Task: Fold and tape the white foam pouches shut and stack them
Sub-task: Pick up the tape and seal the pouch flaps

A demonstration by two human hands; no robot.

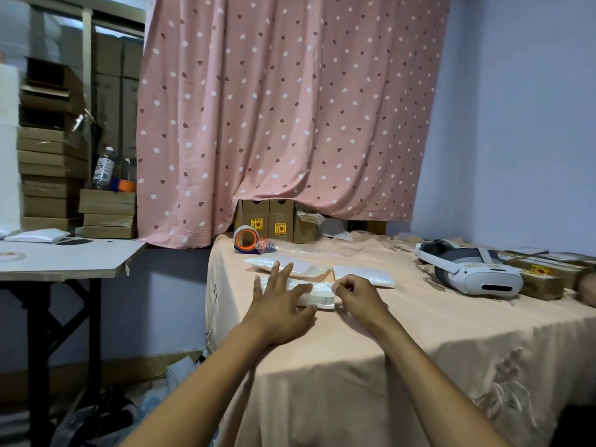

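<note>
Curtain (pixel 290 108), pink with dots, hangs behind the work area. Clothed table (pixel 419 343), peach cover, carries everything of note. Side table (pixel 71 259) stands at left, apart from it. White headset (pixel 467 269) lies at the far right of the cloth.

Left hand (pixel 280 304): fingers straight and spread, pressing flat on the folded foam pouch (pixel 319 293) near the table's left edge. Right hand (pixel 358 296): fingers curled, thumb and forefinger pinching the pouch's right end; cannot tell whether foam or tape is between them.

Second pouch (pixel 301 266) lies just behind the left fingertips; third pouch (pixel 364 274) lies just behind the right hand. Tape roll (pixel 246 238), orange core, stands farther back near the curtain hem
</note>
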